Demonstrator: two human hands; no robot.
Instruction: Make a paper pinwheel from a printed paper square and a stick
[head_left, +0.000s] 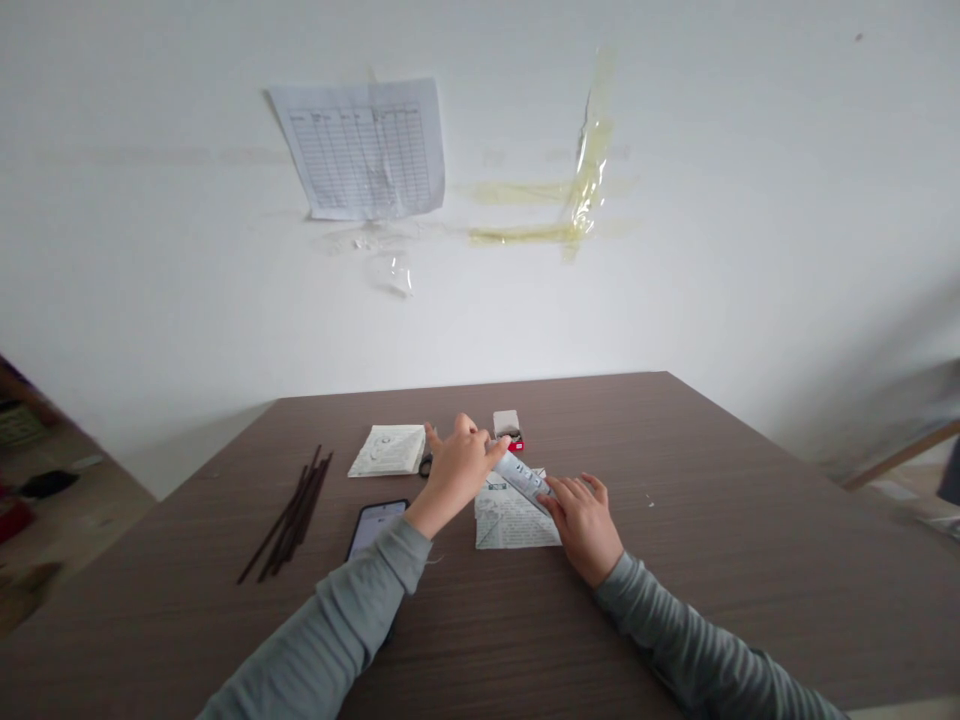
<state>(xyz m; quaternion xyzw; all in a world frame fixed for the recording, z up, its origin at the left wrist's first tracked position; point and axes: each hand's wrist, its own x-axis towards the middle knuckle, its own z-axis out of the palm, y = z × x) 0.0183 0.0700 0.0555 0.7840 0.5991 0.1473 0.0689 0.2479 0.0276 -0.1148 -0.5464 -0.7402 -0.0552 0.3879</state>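
A narrow folded strip of printed paper [525, 478] slants between my two hands, above the table. My left hand [459, 462] pinches its upper left end. At the lower right end, my right hand [587, 522] grips the strip between thumb and fingers. Beneath it lies a flat folded newspaper piece [514, 525], partly covered by the strip and my right hand. Just behind my hands stands a small red box [517, 444] with its pale flap up. A dark ring, perhaps a scissors handle [426, 466], shows beside my left hand; the remainder is hidden.
On the brown table [712, 520], another folded paper piece [388, 450] lies at the back left. Several thin dark brown sticks [292, 520] are to the left. A phone [373, 525] lies partly under my left forearm. A printed sheet [367, 150] is taped to the wall.
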